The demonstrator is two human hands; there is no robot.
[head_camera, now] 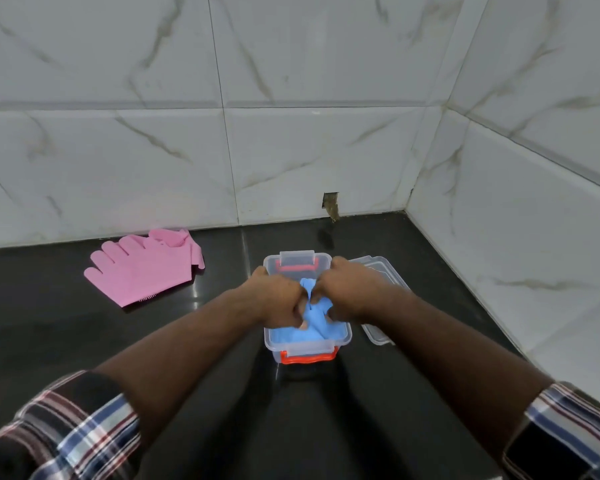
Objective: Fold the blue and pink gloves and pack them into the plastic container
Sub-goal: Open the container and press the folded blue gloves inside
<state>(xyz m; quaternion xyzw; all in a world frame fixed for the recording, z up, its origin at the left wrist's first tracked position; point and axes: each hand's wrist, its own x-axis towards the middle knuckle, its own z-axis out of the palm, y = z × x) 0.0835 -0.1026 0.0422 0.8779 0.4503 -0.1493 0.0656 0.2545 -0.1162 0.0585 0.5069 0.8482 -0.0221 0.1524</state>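
A clear plastic container with orange latches stands on the dark counter, in the middle of the view. Blue gloves lie bunched inside it. My left hand and my right hand are both over the container, fingers closed on the blue material from either side. The hands hide much of the container's inside. Pink gloves lie flat on the counter to the left, near the wall, apart from the container.
The container's clear lid lies on the counter just right of the container, partly under my right forearm. Marble-tiled walls close the back and right side. A small hole is in the back wall tile.
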